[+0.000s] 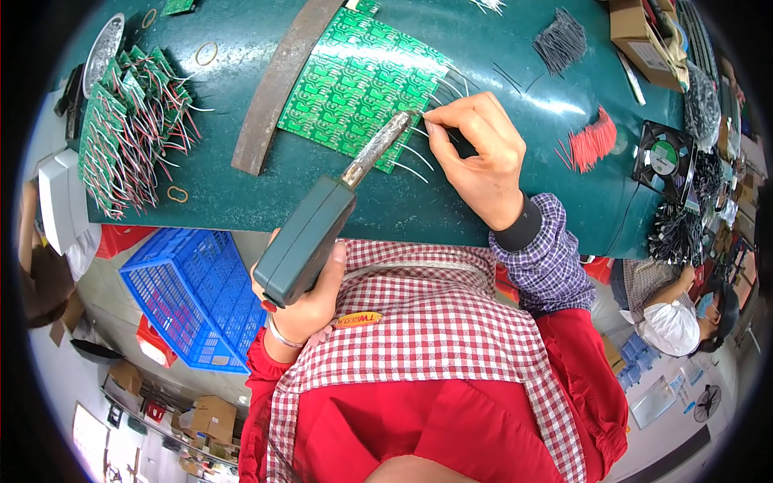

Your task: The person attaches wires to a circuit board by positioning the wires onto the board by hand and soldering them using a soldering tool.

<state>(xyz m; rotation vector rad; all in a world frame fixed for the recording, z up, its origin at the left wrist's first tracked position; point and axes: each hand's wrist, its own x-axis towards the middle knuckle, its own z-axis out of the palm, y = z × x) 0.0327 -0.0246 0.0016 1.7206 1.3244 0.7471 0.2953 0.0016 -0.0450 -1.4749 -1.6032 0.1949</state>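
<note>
My left hand [310,304] is wrapped round the dark green handle of a soldering gun [308,233]. The gun's metal barrel slants up to the right, and its tip meets the right edge of a green circuit board panel [354,84]. At that edge my right hand [485,157] pinches a thin white wire [428,121] between thumb and forefinger, close by the tip. Several more white wires [415,163] stick out from the same edge. The exact joint under the tip is too small to make out.
A dark flat bar [274,97] lies along the panel's left side. Wired boards [133,133] are heaped at the left. Black wires [560,42], red wires [592,141] and a small fan [664,159] lie to the right. Below the table stands a blue crate [193,294]; another person [672,322] is at right.
</note>
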